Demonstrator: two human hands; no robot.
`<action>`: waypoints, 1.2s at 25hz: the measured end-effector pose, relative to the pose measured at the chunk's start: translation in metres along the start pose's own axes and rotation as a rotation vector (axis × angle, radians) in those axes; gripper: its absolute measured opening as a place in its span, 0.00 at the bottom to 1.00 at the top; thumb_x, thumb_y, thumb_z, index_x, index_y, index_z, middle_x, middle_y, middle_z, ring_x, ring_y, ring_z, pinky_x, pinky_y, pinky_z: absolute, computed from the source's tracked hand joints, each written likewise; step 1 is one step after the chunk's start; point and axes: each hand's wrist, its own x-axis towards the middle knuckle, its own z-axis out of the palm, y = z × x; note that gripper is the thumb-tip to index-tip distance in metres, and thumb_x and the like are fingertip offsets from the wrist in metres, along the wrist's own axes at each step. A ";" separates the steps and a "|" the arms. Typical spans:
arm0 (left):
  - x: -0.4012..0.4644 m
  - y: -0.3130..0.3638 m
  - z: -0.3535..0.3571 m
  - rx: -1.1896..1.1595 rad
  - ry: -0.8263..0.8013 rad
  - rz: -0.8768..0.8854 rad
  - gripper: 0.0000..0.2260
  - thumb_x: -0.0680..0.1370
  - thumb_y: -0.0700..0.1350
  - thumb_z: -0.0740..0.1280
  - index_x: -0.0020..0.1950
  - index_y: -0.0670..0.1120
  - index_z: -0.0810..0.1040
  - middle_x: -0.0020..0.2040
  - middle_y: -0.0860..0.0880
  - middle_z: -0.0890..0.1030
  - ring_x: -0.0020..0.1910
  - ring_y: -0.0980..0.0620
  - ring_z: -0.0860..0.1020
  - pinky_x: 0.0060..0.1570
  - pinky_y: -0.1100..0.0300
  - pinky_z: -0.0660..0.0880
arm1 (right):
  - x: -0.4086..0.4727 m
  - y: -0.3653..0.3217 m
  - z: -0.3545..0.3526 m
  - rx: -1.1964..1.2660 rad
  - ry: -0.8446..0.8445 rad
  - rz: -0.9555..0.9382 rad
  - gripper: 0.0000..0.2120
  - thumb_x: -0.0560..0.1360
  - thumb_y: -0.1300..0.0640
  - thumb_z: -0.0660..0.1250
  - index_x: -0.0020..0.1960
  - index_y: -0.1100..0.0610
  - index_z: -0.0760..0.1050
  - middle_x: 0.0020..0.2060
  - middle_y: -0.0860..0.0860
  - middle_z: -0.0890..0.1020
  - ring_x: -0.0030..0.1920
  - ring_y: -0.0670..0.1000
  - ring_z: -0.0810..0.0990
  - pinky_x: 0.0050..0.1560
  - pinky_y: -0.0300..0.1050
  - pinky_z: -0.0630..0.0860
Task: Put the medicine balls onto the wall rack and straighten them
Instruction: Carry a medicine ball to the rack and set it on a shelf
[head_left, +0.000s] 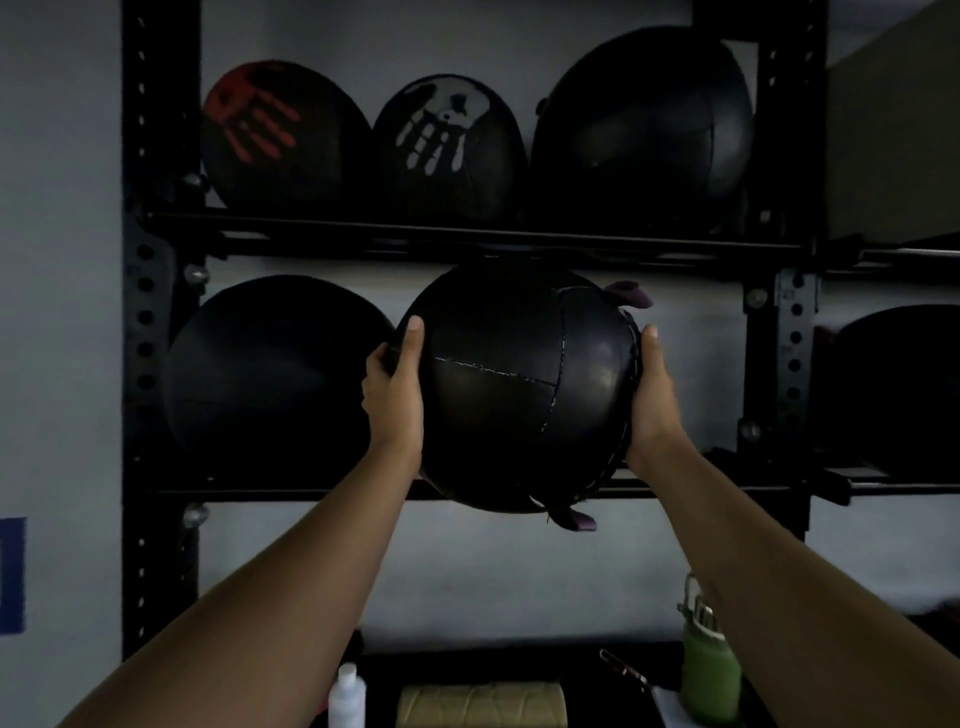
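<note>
1. Both bare forearms rise from the bottom corners of the frame and converge toward its centre, extended and nearly straight.
2. The left hand (393, 387), left of centre, is raised with its palm turned inward, thumb pointing up and fingers curled out of sight.
3. The right hand (655, 395), right of centre, mirrors it, palm inward and thumb up.

— Held ball (519, 384): black, pale stitched seams, purple tabs (631, 293).
— Upper shelf, left ball (280, 135): black, red handprint. Middle ball (447, 145): black, white handprint.
— Rack (161, 260): black. Near right bottle (709, 675): green. Near left bottle (347, 699): white.
</note>
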 end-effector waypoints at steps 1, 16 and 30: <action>0.011 -0.006 0.005 -0.002 0.008 0.001 0.54 0.61 0.79 0.66 0.82 0.52 0.68 0.77 0.46 0.75 0.77 0.42 0.73 0.78 0.41 0.70 | 0.014 0.005 0.001 -0.003 0.001 -0.013 0.39 0.77 0.26 0.57 0.77 0.51 0.72 0.69 0.57 0.81 0.68 0.59 0.81 0.73 0.61 0.75; 0.104 -0.121 0.067 0.203 0.248 0.231 0.36 0.78 0.68 0.67 0.82 0.51 0.71 0.81 0.49 0.70 0.83 0.47 0.65 0.82 0.42 0.63 | 0.177 0.113 0.009 -0.080 -0.041 -0.092 0.30 0.81 0.33 0.59 0.74 0.51 0.72 0.68 0.54 0.79 0.68 0.57 0.79 0.67 0.53 0.76; 0.113 -0.131 0.076 0.302 0.302 0.289 0.30 0.79 0.62 0.68 0.78 0.52 0.73 0.78 0.47 0.71 0.79 0.46 0.68 0.80 0.45 0.65 | 0.181 0.107 -0.007 -0.278 -0.176 -0.095 0.32 0.81 0.32 0.60 0.80 0.45 0.65 0.76 0.54 0.72 0.73 0.58 0.75 0.73 0.56 0.73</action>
